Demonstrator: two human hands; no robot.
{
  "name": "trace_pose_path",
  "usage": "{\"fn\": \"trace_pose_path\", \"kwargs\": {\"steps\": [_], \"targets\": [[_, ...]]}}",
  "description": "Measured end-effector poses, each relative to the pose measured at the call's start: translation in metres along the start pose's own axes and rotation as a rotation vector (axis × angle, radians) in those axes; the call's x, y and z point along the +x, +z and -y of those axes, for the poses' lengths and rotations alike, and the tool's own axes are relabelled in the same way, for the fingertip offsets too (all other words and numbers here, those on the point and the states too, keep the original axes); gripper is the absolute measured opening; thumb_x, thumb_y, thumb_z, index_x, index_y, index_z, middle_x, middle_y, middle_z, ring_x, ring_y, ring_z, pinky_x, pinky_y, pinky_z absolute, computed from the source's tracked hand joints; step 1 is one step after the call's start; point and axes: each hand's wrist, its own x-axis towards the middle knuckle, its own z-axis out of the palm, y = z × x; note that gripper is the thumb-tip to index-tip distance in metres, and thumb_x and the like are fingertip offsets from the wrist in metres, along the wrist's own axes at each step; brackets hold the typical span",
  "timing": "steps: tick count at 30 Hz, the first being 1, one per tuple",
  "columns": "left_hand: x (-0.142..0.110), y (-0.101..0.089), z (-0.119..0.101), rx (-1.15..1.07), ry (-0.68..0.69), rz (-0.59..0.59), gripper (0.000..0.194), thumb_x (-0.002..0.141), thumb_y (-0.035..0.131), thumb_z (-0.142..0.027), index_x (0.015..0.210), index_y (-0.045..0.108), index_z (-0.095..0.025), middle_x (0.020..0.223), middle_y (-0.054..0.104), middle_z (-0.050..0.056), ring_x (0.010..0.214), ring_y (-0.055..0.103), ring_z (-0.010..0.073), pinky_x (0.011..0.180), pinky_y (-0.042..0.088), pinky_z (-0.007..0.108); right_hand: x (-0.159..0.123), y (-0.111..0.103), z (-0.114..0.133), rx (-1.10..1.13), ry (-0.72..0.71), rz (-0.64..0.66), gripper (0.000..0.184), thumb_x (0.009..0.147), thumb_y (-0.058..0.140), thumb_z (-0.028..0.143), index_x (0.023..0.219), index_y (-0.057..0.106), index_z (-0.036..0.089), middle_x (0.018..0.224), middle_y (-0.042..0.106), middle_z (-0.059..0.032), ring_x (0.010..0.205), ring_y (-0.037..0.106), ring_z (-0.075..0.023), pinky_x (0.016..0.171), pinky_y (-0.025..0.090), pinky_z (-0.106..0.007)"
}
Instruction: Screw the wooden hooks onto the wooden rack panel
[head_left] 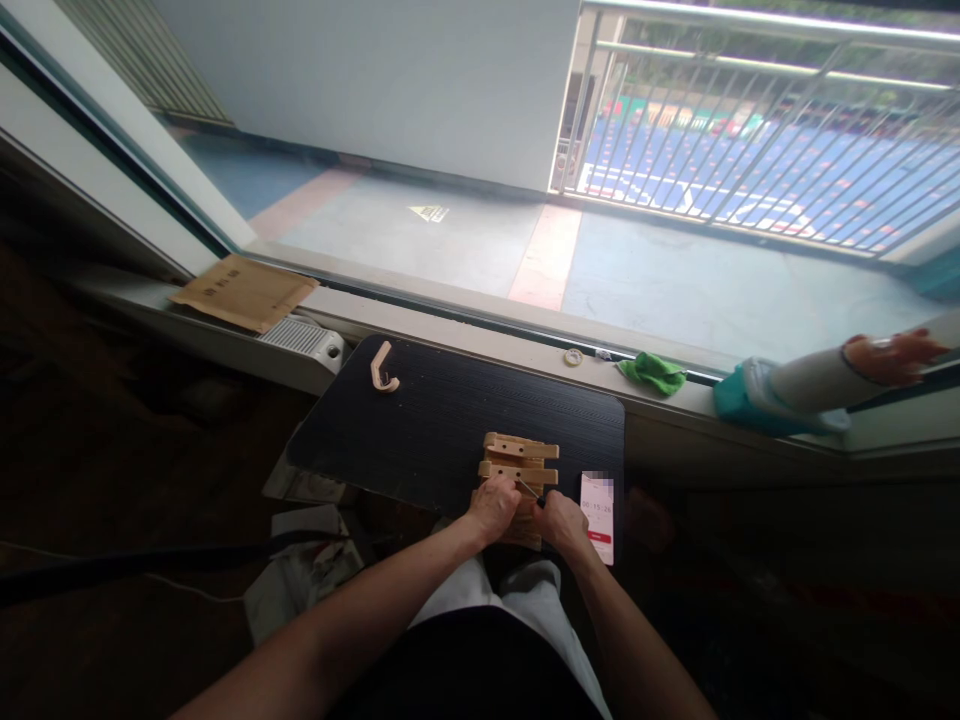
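Note:
A light wooden rack (512, 462) lies at the front edge of the black table (442, 430), with slats and curved hook-shaped pieces that have dark holes. My left hand (495, 507) is closed on the rack's near part, its fingertips beside a hole in the second hook piece. In my right hand (564, 522) is a screwdriver (541, 501), gripped by its dark handle. The thin shaft slants up and left to my left fingertips; whether its tip sits on a screw is too small to tell. A loose wooden hook (383, 369) lies at the table's far left.
Beside my right hand, a phone (598, 520) shows a running timer. Along the windowsill are a padded envelope (246, 291), a white vented box (304, 340), a tape roll (573, 357), a green cloth (652, 373) and a teal container (739, 393). Window glass stands behind the sill.

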Motion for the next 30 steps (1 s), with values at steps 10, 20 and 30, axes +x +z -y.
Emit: {"fn": "trace_pose_path", "kwargs": {"steps": [10,20,30], "targets": [[0.000,0.000,0.005,-0.065,0.036,0.002,0.022,0.080,0.044,-0.012,0.076,0.065,-0.012,0.081,0.063,0.009,0.087,0.055,0.0211,0.079,0.046,0.034,0.001,0.002,-0.001,0.010,0.003,-0.024,0.034,0.082,0.042,0.037,0.096,0.062,0.013,0.101,0.066,-0.0166,0.090,0.063,-0.0248,0.070,0.046,-0.031],[0.003,0.002,0.010,-0.077,0.057,0.022,0.018,0.077,0.050,-0.012,0.076,0.067,-0.012,0.081,0.063,0.010,0.085,0.056,0.0216,0.076,0.046,0.034,0.001,0.001,-0.001,0.035,0.006,-0.004,0.039,0.082,0.042,0.042,0.102,0.057,0.012,0.104,0.064,-0.0166,0.096,0.060,-0.0258,0.073,0.044,-0.032],[0.002,-0.004,0.008,-0.086,0.050,-0.034,0.019,0.079,0.051,-0.017,0.072,0.068,-0.013,0.087,0.062,0.009,0.088,0.055,0.0213,0.078,0.045,0.033,-0.040,-0.016,-0.022,-0.001,-0.099,-0.064,0.028,0.084,0.036,0.026,0.105,0.052,0.020,0.099,0.065,-0.0080,0.089,0.061,-0.0203,0.069,0.039,-0.028]]}}
